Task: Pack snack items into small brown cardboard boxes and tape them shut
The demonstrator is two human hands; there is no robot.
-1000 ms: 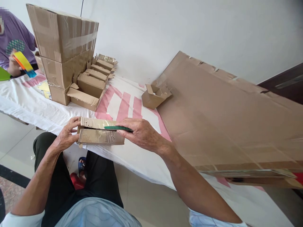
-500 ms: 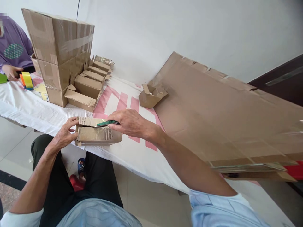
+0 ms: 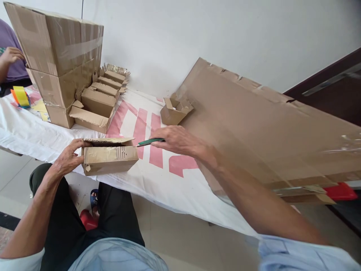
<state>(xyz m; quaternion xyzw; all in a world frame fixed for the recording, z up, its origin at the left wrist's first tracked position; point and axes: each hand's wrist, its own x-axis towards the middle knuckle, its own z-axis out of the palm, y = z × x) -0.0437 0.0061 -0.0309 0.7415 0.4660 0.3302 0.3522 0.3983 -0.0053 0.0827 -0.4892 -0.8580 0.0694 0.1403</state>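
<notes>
A small cardboard box (image 3: 109, 160) lies on the white cloth at the table's near edge, with one top flap lifted along its far side. My left hand (image 3: 67, 158) grips the left end of this box, its fingers at the upper corner and side. In my right hand (image 3: 176, 138) is a green cutter (image 3: 150, 142), its blade pointing left at the box's right upper corner. The inside of the box is mostly hidden by the flap.
Taped cartons (image 3: 64, 49) are stacked at the left, beside a row of open boxes (image 3: 97, 101). A tape roll (image 3: 21, 96) lies near a person in purple (image 3: 12, 64). A small open box (image 3: 175, 111) touches a large cardboard sheet (image 3: 254, 124) on the right.
My right hand and the cutter have moved right, from the middle of the box's top to its right end. The far flap now stands raised. The view has shifted slightly right.
</notes>
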